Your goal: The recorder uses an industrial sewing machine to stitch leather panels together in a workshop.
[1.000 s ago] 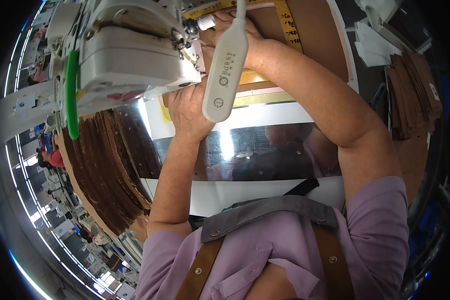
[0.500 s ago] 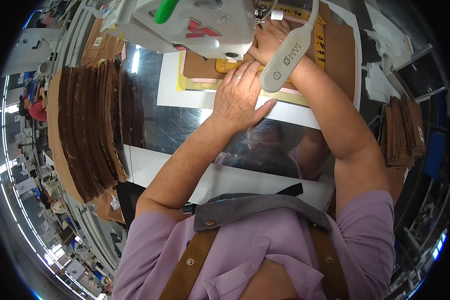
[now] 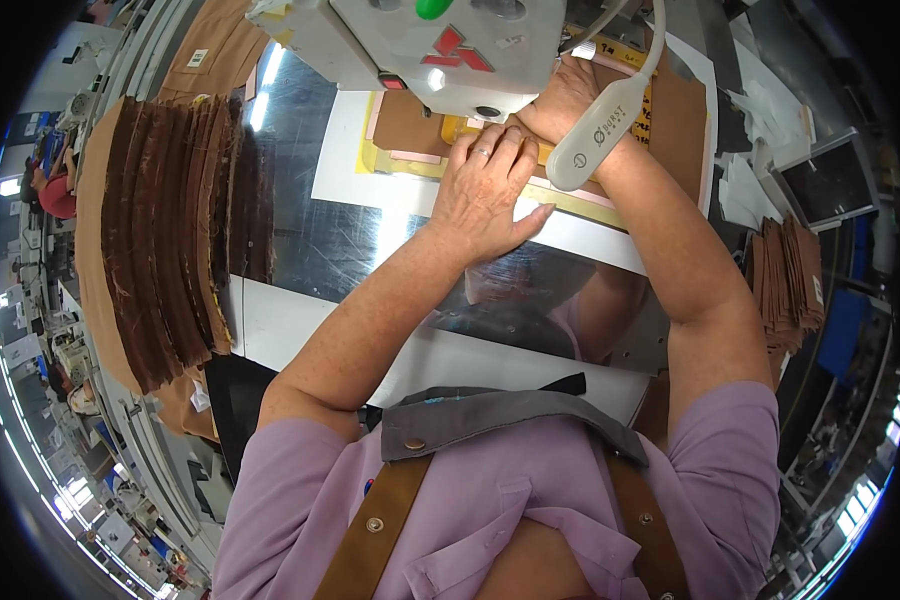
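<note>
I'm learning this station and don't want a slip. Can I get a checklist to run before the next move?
1. Left hand open, fingers at the yellow frame: ok.
2. Yellow frame lying over the brown panel: ok.
3. Right hand clear of the needle: cannot tell; the sewing machine head hides the needle.
4. Right wrist unobstructed from above: not ok; the white lamp crosses the view.
5. Brown stack apart from the white sheet: ok.

Place: a sewing workshop, factory-like;
Machine: a white sewing-machine head [image 3: 450, 55] over the far side of a glossy worktop [image 3: 325, 215];
Cloth: a thick stack of brown pieces [image 3: 160, 240] at left, a smaller bunch [image 3: 782, 275] at right;
Hall: rows of workstations [image 3: 75, 360] and a person in red [image 3: 58, 196] at far left.
</note>
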The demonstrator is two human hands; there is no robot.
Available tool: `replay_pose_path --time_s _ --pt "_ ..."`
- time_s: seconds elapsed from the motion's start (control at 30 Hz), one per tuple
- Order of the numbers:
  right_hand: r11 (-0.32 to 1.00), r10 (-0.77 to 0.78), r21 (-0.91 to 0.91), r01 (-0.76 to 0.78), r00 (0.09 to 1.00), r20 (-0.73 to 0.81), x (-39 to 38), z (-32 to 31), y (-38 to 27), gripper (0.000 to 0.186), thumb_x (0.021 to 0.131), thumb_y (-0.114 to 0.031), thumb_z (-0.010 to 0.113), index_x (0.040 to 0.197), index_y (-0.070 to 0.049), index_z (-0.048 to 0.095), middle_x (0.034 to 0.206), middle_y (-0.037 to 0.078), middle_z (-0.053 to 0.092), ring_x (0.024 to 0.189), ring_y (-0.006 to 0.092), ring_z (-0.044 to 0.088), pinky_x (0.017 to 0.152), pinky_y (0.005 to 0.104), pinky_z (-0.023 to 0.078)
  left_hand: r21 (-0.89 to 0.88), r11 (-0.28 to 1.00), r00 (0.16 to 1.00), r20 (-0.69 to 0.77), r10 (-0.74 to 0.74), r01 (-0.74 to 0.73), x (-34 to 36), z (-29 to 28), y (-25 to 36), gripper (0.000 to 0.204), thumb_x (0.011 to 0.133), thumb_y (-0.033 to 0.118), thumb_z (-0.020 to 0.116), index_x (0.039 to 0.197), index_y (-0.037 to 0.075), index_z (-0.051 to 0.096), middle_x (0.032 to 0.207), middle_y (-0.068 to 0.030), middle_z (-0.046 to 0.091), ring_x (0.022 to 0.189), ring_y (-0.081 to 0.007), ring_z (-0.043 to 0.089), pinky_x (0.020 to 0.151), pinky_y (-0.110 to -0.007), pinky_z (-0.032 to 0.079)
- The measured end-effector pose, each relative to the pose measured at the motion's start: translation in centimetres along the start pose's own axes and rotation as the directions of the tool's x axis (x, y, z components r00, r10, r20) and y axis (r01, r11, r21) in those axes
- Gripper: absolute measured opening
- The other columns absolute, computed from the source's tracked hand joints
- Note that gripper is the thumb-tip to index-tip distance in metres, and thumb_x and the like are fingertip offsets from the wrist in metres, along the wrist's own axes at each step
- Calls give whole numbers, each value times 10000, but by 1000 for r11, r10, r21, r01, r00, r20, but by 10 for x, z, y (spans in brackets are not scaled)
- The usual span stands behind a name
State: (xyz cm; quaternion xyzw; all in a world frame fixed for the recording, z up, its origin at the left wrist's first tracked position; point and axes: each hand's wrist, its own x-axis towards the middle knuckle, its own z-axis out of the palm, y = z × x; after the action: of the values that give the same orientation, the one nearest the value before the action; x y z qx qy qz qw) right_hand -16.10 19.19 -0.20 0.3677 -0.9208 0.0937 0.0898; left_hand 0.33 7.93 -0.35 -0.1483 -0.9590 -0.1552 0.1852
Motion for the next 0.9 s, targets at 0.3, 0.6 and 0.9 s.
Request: replay_pose_path --time_s 0.3,0.6,0.9 --pt "1000 2 12 -3 995 98 -2 -7 -3 518 981 -431 558 1350 -75 640 1373 192 602 1352 355 480 1159 469 333 4 1000 999 46 -11 11 1 2 1 639 838 489 707 1282 36 627 1329 -196 545 1310 -351 482 1050 -497 361" --pt "1000 -27 3 27 1000 1 -2 10 6 533 989 -449 535 1376 -93 623 1399 202 587 1365 386 460 1172 487 316 21 1000 997 77 -4 3 8 2 7 656 839 498 704 1270 10 624 1262 -231 554 1256 -375 512 1051 -470 364" --pt "997 71 -16 -70 945 320 17 4 9 796 912 -668 463 1515 -152 523 1541 131 494 1467 352 383 1210 514 238 52 998 999 39 26 -28 11 8 2 615 875 472 681 1287 20 618 1260 -224 547 1259 -379 499 1059 -475 357"
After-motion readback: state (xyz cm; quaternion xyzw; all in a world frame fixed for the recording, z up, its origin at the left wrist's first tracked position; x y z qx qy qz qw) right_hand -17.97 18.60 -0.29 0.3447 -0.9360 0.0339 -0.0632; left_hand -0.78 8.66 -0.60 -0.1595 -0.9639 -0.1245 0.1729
